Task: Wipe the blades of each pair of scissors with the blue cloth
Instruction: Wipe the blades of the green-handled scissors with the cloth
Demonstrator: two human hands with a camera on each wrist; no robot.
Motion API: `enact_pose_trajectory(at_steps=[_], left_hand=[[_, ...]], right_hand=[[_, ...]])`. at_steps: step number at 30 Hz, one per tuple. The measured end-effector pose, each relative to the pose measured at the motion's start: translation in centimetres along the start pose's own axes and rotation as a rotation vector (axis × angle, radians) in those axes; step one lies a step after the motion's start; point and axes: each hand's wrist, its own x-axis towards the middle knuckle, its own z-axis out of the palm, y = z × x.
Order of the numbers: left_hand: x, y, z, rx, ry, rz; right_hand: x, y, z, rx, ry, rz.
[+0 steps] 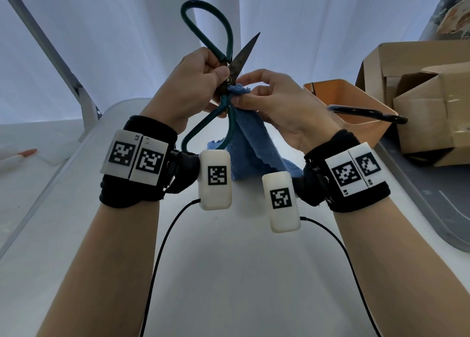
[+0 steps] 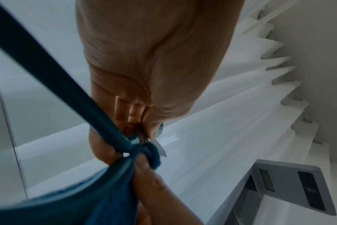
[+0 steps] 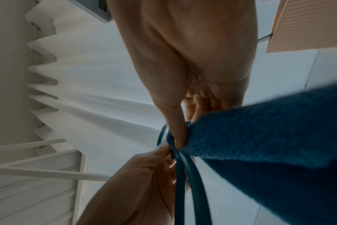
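Scissors (image 1: 230,64) with green loop handles were held up above the tabletop (image 1: 229,273), opened wide, the left hand (image 1: 193,87) gripping them at the pivot. The right hand (image 1: 277,102) pinched the blue cloth (image 1: 250,143) against the joint, its fingers (image 1: 248,99) close to the bare, dark blade. A slip of the cloth could have drawn those fingers along the edge. A second pair (image 1: 368,114) lay across the orange bin (image 1: 338,92).
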Motion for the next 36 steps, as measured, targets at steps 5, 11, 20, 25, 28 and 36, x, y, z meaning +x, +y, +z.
enact_pose_trajectory(at_steps=[5, 11, 20, 25, 28, 36], left_hand=[[-0.1, 0.0, -0.3, 0.011, -0.008, -0.016], [-0.3, 0.2, -0.7, -0.02, -0.012, -0.029], [-0.5, 0.4, -1.5, -0.022, 0.011, -0.044], [-0.5, 0.3, -1.9, -0.006, 0.051, -0.045], [-0.4, 0.3, -2.4, -0.014, 0.088, -0.046], [-0.3, 0.0, -2.9, -0.032, 0.107, -0.059]], right_hand=[[0.1, 0.1, 0.3, 0.005, -0.011, -0.008], [0.1, -0.1, -0.4, 0.031, 0.026, -0.024], [0.8, 0.7, -1.0, 0.078, 0.257, -0.038], [0.6, 0.7, -1.2, 0.003, 0.121, 0.058], [0.2, 0.7, -1.4, -0.154, 0.024, 0.104], [-0.3, 1.6, -0.7, -0.794, -0.314, 0.195]])
